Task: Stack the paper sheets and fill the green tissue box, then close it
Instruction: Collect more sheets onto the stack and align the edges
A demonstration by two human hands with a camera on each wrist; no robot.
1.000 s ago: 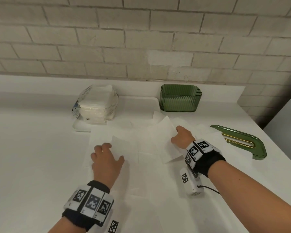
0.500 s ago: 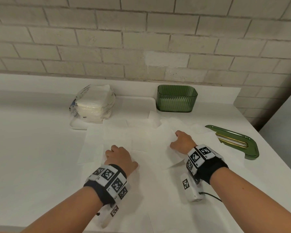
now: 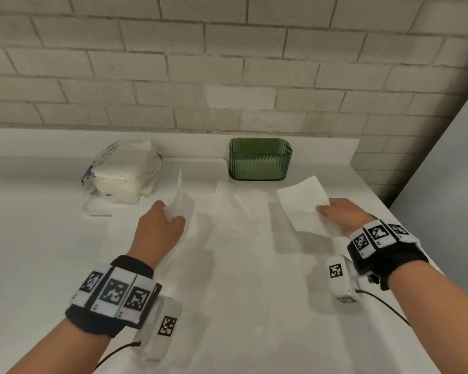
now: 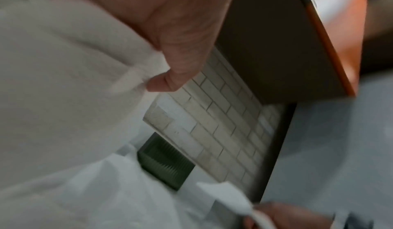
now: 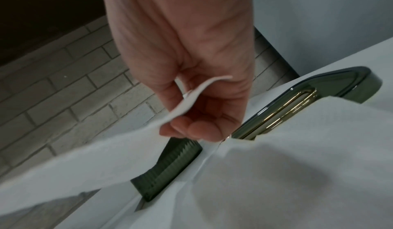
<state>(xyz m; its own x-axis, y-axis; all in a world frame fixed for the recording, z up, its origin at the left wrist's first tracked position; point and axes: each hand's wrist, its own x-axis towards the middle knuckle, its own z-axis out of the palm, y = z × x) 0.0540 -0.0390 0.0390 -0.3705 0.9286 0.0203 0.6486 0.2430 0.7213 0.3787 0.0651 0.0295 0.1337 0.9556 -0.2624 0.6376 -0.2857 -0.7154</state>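
The ribbed green tissue box [image 3: 260, 160] stands open and lidless at the back by the wall, also seen in the left wrist view [image 4: 165, 160] and the right wrist view [image 5: 170, 163]. My left hand [image 3: 161, 225] pinches a white paper sheet [image 3: 183, 201] and holds it up on edge; the pinch shows at the thumb [image 4: 163, 83]. My right hand [image 3: 338, 215] pinches a second sheet [image 3: 301, 202] lifted off the counter, its corner between thumb and fingers [image 5: 191, 101]. Several more sheets [image 3: 227, 230] lie spread flat between my hands. The green lid [image 5: 297, 103] lies under my right hand, partly covered by paper.
A plastic pack of white tissues [image 3: 125, 176] sits on a white tray [image 3: 97, 209] at the back left. The white counter [image 3: 33, 238] ends at a brick wall behind and a grey panel [image 3: 449, 184] at the right.
Both hands lifted sheets off the counter. The left hand moved forward and raised one sheet on edge; the right hand moved right and now hides the lid in the head view.
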